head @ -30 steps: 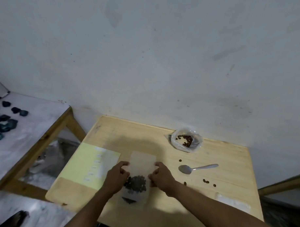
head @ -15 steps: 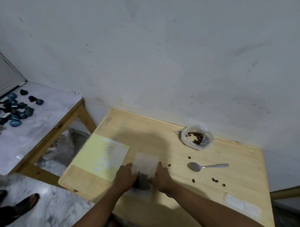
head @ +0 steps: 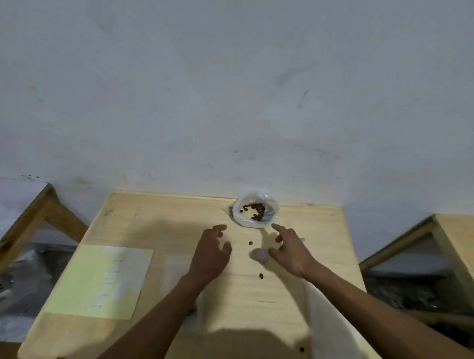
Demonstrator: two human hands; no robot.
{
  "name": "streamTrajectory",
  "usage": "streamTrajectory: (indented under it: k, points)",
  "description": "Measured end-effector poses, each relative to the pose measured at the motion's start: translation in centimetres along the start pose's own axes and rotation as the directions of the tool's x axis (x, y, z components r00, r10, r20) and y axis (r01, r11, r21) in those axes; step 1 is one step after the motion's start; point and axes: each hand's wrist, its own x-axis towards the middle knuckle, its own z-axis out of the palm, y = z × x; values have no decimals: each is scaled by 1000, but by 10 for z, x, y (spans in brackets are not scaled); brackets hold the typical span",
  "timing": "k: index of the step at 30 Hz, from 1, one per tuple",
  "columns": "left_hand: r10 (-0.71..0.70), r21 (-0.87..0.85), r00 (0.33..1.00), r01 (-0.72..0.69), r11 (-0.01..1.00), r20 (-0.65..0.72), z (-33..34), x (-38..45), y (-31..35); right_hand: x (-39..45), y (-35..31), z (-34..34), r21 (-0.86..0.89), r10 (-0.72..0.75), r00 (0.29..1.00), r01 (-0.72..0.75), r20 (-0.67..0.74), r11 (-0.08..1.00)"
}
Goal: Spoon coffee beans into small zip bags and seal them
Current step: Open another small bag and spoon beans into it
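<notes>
A: Which step is it now?

B: I think it is between two bags. Both hands reach forward over the worktop [head: 148, 216] with fingers spread, and they hold nothing. The left hand [head: 210, 255] is in the middle; the right hand [head: 291, 252] is just over the spoon [head: 258, 254], whose bowl shows beside the thumb.

A: And the beans?

B: The open plastic bag [head: 256, 211] at the back edge has only few coffee beans [head: 255, 209] inside. Some loose beans [head: 250, 243] lie on the wood. A pale empty zip bag [head: 330, 330], blurred, lies under the right forearm.

A: The next move?

B: Probably to take the spoon and bring an empty bag near.
</notes>
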Motion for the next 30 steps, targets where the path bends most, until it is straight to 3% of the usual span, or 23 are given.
streamTrajectory:
  k: [2,5,10,12,14,21,23,25,27,30]
  points:
    - [49,-2,987,-49,999,154,22,5,20,-8,28,-24,-13,74,992,-75,-106,997]
    - [125,13,892,-145,989,434,61,0,44,-29,75,-42,4,236,955,-239,-179,971]
    - [-83,77,724,42,996,685,119,-19,64,-64,143,-37,-19,469,865,-479,-177,877]
    - [-152,101,656,116,988,739,134,-27,67,-75,160,-24,-60,496,855,-509,-150,859]
    - [-165,112,630,123,986,759,146,-35,70,-88,160,-14,-101,497,857,-511,-136,854]
    - [-119,78,674,91,993,729,160,-47,71,-91,174,7,5,527,839,-531,-139,847]
    - [-101,47,725,95,994,681,158,-47,71,-87,179,10,55,533,830,-532,-165,845]
    - [-89,-39,792,140,989,604,151,-47,74,-89,155,-3,82,507,808,-508,-300,858]
    - [-58,-153,851,161,975,521,141,-43,79,-85,137,-15,229,468,800,-409,-376,883]
    - [-1,-239,917,105,965,399,120,-28,89,-77,108,-38,579,404,876,-191,-263,793]
